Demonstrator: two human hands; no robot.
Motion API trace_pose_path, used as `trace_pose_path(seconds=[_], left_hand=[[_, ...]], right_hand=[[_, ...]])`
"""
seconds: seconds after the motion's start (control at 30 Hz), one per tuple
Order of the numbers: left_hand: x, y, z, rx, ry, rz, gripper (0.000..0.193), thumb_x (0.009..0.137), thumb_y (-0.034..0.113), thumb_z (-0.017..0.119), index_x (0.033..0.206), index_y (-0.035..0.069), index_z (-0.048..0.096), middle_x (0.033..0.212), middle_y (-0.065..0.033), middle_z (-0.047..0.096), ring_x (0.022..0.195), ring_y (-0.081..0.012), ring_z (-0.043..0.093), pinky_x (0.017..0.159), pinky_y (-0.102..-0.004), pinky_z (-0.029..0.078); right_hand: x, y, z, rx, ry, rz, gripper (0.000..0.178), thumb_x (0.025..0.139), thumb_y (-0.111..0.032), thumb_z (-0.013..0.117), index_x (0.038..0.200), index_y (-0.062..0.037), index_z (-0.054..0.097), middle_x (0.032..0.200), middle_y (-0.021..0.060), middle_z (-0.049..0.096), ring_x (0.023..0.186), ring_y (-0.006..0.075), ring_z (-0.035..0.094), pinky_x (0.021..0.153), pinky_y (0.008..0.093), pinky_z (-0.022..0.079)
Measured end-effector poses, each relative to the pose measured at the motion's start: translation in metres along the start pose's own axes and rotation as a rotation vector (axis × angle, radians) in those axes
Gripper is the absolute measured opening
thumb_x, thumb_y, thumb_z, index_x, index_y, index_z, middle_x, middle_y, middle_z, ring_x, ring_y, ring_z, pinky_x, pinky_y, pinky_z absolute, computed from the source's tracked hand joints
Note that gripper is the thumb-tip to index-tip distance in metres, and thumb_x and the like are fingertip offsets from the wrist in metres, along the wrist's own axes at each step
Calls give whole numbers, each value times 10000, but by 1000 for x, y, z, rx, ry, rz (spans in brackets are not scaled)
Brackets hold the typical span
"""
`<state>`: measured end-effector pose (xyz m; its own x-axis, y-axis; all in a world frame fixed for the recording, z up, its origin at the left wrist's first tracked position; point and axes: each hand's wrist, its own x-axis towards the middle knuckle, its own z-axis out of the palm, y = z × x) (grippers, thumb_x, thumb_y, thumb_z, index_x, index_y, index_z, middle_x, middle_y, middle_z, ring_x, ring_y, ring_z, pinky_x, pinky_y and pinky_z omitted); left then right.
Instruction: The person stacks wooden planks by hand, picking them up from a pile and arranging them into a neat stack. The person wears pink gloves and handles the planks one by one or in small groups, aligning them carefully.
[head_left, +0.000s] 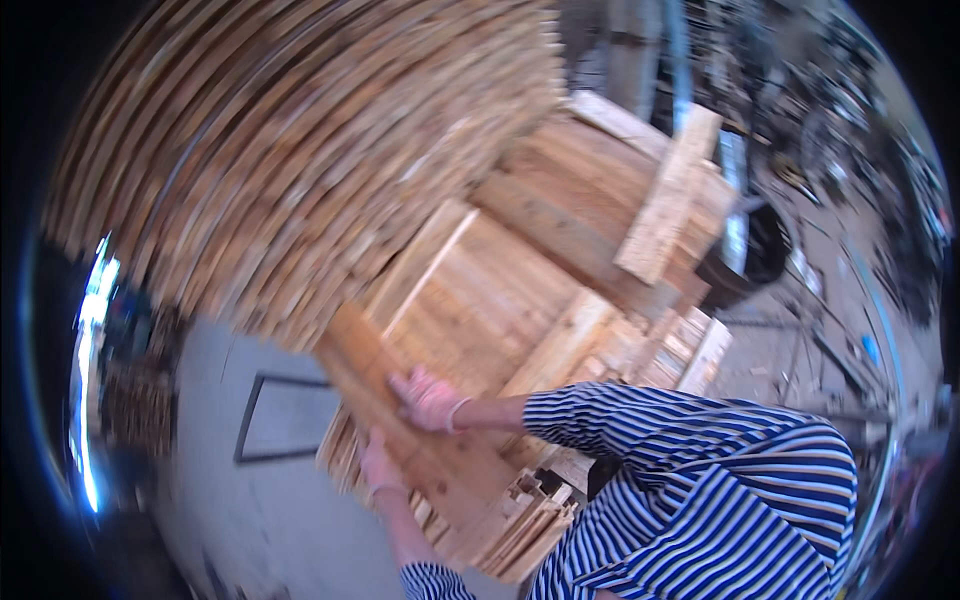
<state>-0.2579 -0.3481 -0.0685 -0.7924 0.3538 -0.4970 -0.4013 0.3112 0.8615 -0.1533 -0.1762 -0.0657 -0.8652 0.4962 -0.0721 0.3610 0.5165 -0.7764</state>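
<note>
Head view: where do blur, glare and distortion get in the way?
In the head view, the stacked planks and the clutter at upper right are smeared by blur; head view, far left, a bright strip is blown out; head view, plank lines bow and the rim goes black; head view, left hand and right hand look soft but readable.

Wood pile [520, 540], centre, carries broad board [447, 468], near left; flat boards [475, 315], middle; short pale plank [668, 195], far right; grey floor [275, 530] bears dark angular frame [247, 420], left; black round tub [768, 252], right.
</note>
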Motion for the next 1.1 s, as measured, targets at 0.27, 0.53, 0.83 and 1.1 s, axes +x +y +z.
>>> trace_pose_path(seconds=[0.27,0.53,0.83,1.1], left_hand=[[56,-33,-87,227,64,275,814,843,332,827,1461,-55,465,1295,-161,618,1153,-327,605,1001,-433,518],[-46,96,186,774,277,567,823,914,306,765,1545,-27,354,1595,-222,383,1465,-346,368,1221,-432,292],[-55,62,509,572,-323,291,1290,746,594,849,1621,-4,114,1653,-305,187,1532,-391,255,1251,-422,247],[-69,45,587,657,-137,24,1420,693,589,880,1636,75,-49,1649,-360,42,1447,-478,355,1105,-487,432]], right_hand=[[-22,65,-163,33,288,-156,798,869,-406,707,1504,-49,382,1358,329,494,1153,468,580,991,520,497],[-101,280,-397,-196,833,1213,1148,802,-613,737,1640,-102,141,1636,369,128,1496,584,151,1189,679,161],[-159,310,-446,-38,805,929,877,690,-436,776,1451,-102,495,1362,274,537,1266,414,528,1046,469,465],[-219,346,-491,319,709,322,865,681,-250,806,1468,-66,498,1477,205,496,1420,331,442,1184,399,366]])
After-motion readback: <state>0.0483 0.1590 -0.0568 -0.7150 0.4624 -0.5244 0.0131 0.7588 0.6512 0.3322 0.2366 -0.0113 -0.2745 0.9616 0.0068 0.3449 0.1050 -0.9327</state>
